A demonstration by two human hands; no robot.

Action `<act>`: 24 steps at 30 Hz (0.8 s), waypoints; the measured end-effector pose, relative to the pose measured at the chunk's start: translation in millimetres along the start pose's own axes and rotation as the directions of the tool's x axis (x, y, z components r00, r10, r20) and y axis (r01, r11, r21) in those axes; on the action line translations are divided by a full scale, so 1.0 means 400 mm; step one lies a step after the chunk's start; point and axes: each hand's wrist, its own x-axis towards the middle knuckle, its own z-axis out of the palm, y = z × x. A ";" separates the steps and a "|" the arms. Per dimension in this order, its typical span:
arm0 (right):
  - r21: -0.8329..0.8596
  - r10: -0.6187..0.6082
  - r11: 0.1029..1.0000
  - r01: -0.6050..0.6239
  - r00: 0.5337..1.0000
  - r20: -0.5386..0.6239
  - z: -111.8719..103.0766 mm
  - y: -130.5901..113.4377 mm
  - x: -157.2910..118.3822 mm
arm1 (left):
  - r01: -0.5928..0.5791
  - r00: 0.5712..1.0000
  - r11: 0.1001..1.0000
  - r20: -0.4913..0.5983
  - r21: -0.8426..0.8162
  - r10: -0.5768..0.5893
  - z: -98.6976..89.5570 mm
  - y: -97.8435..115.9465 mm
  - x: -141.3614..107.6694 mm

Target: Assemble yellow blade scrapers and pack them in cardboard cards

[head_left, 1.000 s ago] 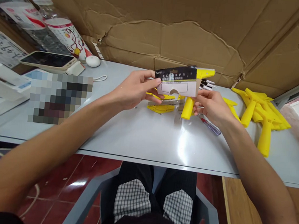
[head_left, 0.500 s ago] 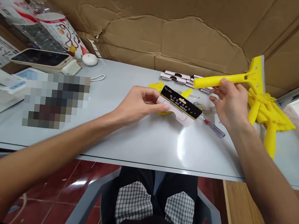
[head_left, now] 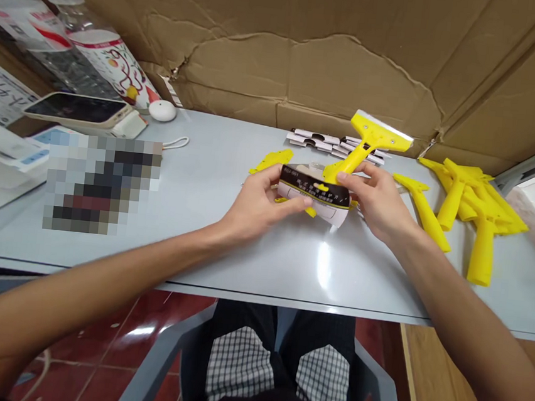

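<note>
My left hand (head_left: 262, 200) is closed on a black-and-white printed card sleeve (head_left: 318, 196), thumb along its front. The card is bowed. In my right hand (head_left: 376, 198) is a yellow scraper (head_left: 365, 144), gripped by its handle. The scraper's wide blade head points up and away, and its handle end meets the top of the card; whether it has entered the card cannot be seen. Behind my left hand lies a loose yellow scraper piece (head_left: 274, 160), partly hidden. Another yellow scraper (head_left: 424, 212) lies just right of my right hand.
More yellow scrapers (head_left: 485, 202) are piled on the table's right. Folded cards (head_left: 313, 140) lie at the back against the cardboard wall (head_left: 285, 63). A phone (head_left: 75, 109), a plastic bottle (head_left: 111, 59) and a white oval object (head_left: 162, 111) occupy the left.
My right hand has brought the scraper left and turned it from lying sideways to head-up, handle at the card. The card now bows outward in my left hand.
</note>
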 end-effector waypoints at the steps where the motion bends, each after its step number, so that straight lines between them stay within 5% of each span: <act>1: 0.012 0.012 1.000 -0.012 1.000 0.023 0.001 0.000 -0.003 | 0.005 1.000 1.000 0.011 0.004 -0.005 0.002 -0.003 -0.002; 6: 0.018 0.012 1.000 -0.014 0.995 0.099 0.002 -0.002 -0.003 | 0.048 0.998 0.999 0.042 0.011 -0.049 0.000 -0.020 -0.010; 11: 0.043 -0.065 0.996 0.074 0.981 -0.183 -0.020 -0.015 0.018 | 0.125 0.989 0.991 0.085 -0.056 -0.120 0.004 -0.026 -0.027; 13: 0.036 -0.078 0.996 0.087 0.974 -0.212 -0.028 -0.019 0.023 | 0.152 0.983 0.987 0.109 -0.042 -0.147 0.007 -0.025 -0.034; 18: -0.010 -0.006 1.000 0.005 0.999 -0.049 -0.017 -0.014 0.010 | 0.165 0.985 0.984 0.065 -0.062 -0.161 0.016 -0.019 -0.035; 24: 0.032 0.088 0.995 -0.095 0.982 0.169 0.014 -0.003 -0.009 | 0.029 0.995 0.984 -0.085 -0.174 -0.045 0.014 -0.020 -0.012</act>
